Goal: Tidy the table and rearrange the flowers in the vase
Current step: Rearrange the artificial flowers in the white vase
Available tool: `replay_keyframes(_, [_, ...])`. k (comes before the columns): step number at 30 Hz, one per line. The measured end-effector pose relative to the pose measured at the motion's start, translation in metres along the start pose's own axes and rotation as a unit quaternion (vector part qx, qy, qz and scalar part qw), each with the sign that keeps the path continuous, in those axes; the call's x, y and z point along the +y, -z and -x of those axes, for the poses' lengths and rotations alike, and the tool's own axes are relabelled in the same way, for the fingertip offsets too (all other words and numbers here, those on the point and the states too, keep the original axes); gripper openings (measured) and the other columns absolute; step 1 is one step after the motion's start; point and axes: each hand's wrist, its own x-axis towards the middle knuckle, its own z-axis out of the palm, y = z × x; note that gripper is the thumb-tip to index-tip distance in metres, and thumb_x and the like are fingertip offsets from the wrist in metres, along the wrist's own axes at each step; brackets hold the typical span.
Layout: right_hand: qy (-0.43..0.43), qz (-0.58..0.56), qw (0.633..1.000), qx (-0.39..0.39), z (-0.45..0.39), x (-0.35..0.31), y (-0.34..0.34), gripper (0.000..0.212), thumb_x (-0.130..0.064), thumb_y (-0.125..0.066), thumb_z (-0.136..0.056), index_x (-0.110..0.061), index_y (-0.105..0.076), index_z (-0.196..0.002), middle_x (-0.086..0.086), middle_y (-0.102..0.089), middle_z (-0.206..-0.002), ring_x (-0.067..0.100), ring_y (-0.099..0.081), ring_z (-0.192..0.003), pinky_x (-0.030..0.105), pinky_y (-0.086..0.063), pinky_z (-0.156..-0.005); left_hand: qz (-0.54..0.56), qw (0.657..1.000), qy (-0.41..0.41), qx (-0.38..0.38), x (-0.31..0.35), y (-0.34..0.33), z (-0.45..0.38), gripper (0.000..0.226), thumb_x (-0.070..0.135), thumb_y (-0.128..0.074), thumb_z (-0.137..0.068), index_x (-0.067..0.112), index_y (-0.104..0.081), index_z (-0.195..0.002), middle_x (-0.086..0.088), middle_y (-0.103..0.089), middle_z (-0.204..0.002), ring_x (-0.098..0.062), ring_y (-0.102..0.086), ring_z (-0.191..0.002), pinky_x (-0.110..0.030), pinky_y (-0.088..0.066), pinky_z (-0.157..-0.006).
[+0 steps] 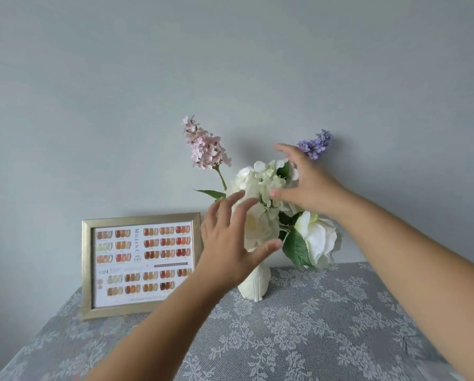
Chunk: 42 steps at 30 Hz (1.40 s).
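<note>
A white vase [255, 284] stands at the back of the table against the wall. It holds white blooms [263, 185], a large white flower [317, 240] drooping to the right, a tall pink spray [203, 145] and a purple spray [315, 144]. My left hand [230, 243] is spread open in front of the left white bloom, fingers apart, holding nothing. My right hand [307, 182] is open at the upper right of the white cluster, its thumb and fingers touching the petals and partly hiding the purple spray's stem.
A gold-framed colour chart [141, 265] leans against the wall left of the vase, close to my left wrist. A grey lace tablecloth [299, 339] covers the table. A plain grey wall rises directly behind.
</note>
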Motion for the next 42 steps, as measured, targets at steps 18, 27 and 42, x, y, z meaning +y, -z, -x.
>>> replay_keyframes(18, [-0.018,0.071,0.996,-0.059,-0.004,0.006,-0.031,0.041,-0.028,-0.065,-0.083,-0.041,-0.059,-0.122,-0.009,-0.070,-0.098,0.004,-0.065,-0.072,0.017,-0.048,-0.057,0.124,0.988,0.044,0.078,-0.042,-0.027,-0.006,0.062,0.020,-0.083,-0.070,0.027,-0.050,-0.123,0.004,-0.042,-0.133,-0.009,-0.044,-0.124,-0.007,-0.029,-0.101])
replay_keyframes(27, [-0.142,-0.200,0.963,-0.108,0.079,0.044,0.019,0.100,-0.073,-0.075,-0.048,-0.060,-0.027,-0.134,-0.012,-0.031,-0.137,0.010,-0.036,-0.128,0.026,-0.039,-0.088,0.084,0.992,0.037,0.081,-0.035,-0.020,-0.013,0.075,0.016,-0.074,-0.076,0.042,-0.039,-0.136,0.004,-0.032,-0.143,-0.020,-0.042,-0.126,-0.049,-0.048,-0.096])
replay_keyframes(42, [-0.048,-0.235,0.930,0.277,0.125,0.059,-0.078,0.071,-0.017,-0.085,-0.065,-0.051,-0.046,-0.115,0.001,-0.049,-0.128,0.019,-0.057,-0.114,0.040,-0.056,-0.087,-0.212,0.974,-0.078,0.006,-0.022,-0.016,-0.040,0.048,0.023,-0.068,-0.082,0.039,-0.057,-0.125,-0.009,-0.042,-0.145,-0.040,-0.051,-0.117,-0.060,-0.048,-0.085])
